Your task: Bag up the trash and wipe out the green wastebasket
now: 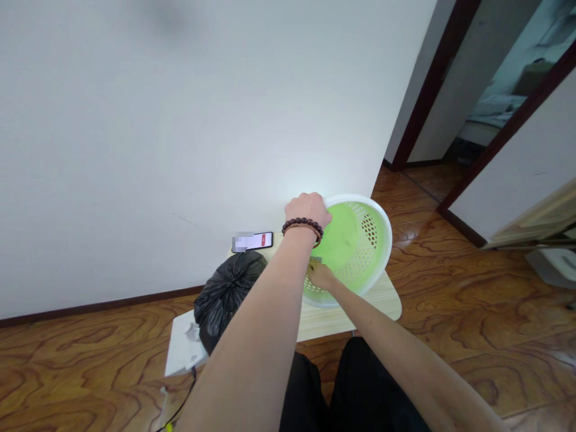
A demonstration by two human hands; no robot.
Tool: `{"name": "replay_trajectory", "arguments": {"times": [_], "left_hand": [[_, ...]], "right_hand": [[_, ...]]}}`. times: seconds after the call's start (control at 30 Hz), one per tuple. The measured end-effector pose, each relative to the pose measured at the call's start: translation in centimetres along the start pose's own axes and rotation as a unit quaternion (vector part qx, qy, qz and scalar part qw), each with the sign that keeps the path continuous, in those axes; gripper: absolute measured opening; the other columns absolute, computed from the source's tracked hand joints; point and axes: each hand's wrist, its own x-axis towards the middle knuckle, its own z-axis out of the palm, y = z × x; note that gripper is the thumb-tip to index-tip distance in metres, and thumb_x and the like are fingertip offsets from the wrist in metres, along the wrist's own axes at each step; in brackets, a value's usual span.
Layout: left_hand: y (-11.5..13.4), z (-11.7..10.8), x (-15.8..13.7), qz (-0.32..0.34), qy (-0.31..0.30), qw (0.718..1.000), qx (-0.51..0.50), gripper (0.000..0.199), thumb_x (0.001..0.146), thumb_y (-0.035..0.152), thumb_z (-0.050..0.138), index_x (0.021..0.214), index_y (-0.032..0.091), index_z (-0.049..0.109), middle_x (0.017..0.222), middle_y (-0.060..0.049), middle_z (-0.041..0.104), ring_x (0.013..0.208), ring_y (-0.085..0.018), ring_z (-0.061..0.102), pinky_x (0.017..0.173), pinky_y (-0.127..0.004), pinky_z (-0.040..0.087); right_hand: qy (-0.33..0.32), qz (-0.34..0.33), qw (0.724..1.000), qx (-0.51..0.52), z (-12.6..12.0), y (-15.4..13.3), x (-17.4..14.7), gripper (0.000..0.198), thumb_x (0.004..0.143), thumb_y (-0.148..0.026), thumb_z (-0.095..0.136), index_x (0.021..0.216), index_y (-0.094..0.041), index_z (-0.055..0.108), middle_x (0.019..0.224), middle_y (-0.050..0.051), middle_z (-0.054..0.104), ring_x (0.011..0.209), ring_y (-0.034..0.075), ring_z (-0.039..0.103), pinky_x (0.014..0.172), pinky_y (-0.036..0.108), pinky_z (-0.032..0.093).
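Note:
A round green plastic basket (360, 240) with a white rim and perforated wall stands tilted on a small light wooden table (382, 297). My left hand (308, 210), with a dark bead bracelet on the wrist, grips the basket's far-left rim. My right hand (320, 275) is at the basket's near edge, fingers closed on a small grey-green object that is mostly hidden; I cannot tell what it is.
A phone (258, 240) with a lit screen lies on the table by the white wall. A full black rubbish bag (227, 291) sits left of the table beside a white flat item (182, 345). Wooden floor all around; open doorways at the right.

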Motion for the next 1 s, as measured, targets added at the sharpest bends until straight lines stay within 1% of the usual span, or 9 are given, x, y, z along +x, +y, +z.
{"name": "replay_trajectory", "arguments": {"times": [0.07,0.13,0.37,0.57,0.67,0.73,0.8,0.9,1.0], "left_hand": [[0.0,0.0,0.0,-0.002,0.002,1.000,0.002,0.031,0.071,0.033,0.046,0.097,0.023,0.060,0.094,-0.010,0.060,0.088,-0.025,0.056,0.070,-0.036,0.045],[0.0,0.0,-0.1,-0.002,0.005,1.000,0.004,0.030,0.071,0.032,0.046,0.096,0.023,0.060,0.093,-0.010,0.060,0.087,-0.025,0.056,0.070,-0.036,0.045],[-0.3,0.2,-0.1,-0.010,0.011,1.000,0.001,0.031,0.072,0.036,0.046,0.097,0.027,0.061,0.092,-0.008,0.062,0.086,-0.024,0.057,0.069,-0.033,0.045],[-2.3,0.3,-1.2,-0.001,-0.002,1.000,-0.010,0.059,0.069,0.067,0.033,0.097,0.024,0.062,0.089,-0.010,0.063,0.083,-0.025,0.058,0.070,-0.032,0.044],[-3.4,-0.2,-1.8,-0.018,-0.022,1.000,0.011,0.067,0.068,0.070,0.029,0.094,0.018,0.062,0.092,-0.013,0.063,0.086,-0.026,0.058,0.071,-0.032,0.044],[-3.7,-0.7,-2.0,-0.039,-0.027,0.999,0.020,0.063,0.072,0.064,0.030,0.104,0.018,0.059,0.095,-0.015,0.062,0.087,-0.027,0.058,0.070,-0.033,0.044],[-3.6,-1.3,-2.0,-0.045,-0.009,0.999,0.029,0.059,0.075,0.051,0.036,0.124,0.019,0.043,0.100,-0.014,0.061,0.088,-0.027,0.058,0.071,-0.034,0.044],[-3.1,-2.1,-1.2,0.048,0.043,0.997,0.047,0.077,0.070,0.030,0.046,0.139,0.023,0.011,0.119,-0.012,0.053,0.100,-0.025,0.054,0.078,-0.033,0.042],[-2.5,-2.2,0.1,0.198,0.028,0.979,0.044,0.082,0.065,0.022,0.050,0.138,0.028,0.012,0.125,-0.006,0.049,0.109,-0.021,0.048,0.085,-0.028,0.038]], "right_hand": [[-0.003,-0.022,0.999,0.041,0.3,-2.2,0.3,0.039,0.091,-0.026,0.022,0.113,-0.019,0.053,0.109,0.004,0.060,0.098,0.016,0.055,0.078,0.022,0.041],[-0.002,-0.041,0.997,0.065,0.1,-2.5,0.0,0.040,0.092,-0.026,0.020,0.118,-0.020,0.050,0.108,0.003,0.061,0.097,0.016,0.055,0.078,0.022,0.041],[-0.020,-0.048,0.993,-0.105,-1.2,4.0,-2.8,0.042,0.089,-0.025,0.027,0.123,-0.009,0.044,0.128,0.016,0.045,0.118,0.021,0.038,0.094,0.032,0.031],[0.019,0.009,0.990,-0.137,-0.9,4.3,-3.4,0.043,0.087,-0.030,0.030,0.118,-0.007,0.049,0.125,0.017,0.047,0.118,0.023,0.038,0.095,0.036,0.028],[0.051,0.012,0.987,-0.151,-1.6,4.5,-3.7,0.043,0.085,-0.030,0.032,0.116,-0.007,0.051,0.126,0.016,0.046,0.120,0.023,0.035,0.098,0.035,0.024],[0.053,0.007,0.985,-0.162,-2.3,4.6,-3.7,0.042,0.084,-0.030,0.036,0.115,-0.006,0.052,0.124,0.017,0.047,0.120,0.023,0.035,0.098,0.035,0.024],[0.035,-0.001,0.985,-0.171,-3.1,4.4,-3.6,0.041,0.081,-0.029,0.040,0.113,-0.007,0.053,0.122,0.018,0.049,0.118,0.024,0.038,0.097,0.034,0.026],[0.009,-0.011,0.985,-0.175,-3.9,3.8,-3.6,0.039,0.078,-0.026,0.044,0.112,-0.008,0.053,0.118,0.019,0.052,0.114,0.024,0.042,0.095,0.033,0.029],[0.016,-0.008,0.986,-0.165,-3.9,3.9,-3.7,0.037,0.078,-0.027,0.044,0.110,-0.009,0.053,0.114,0.019,0.054,0.109,0.024,0.046,0.090,0.034,0.034]]}}
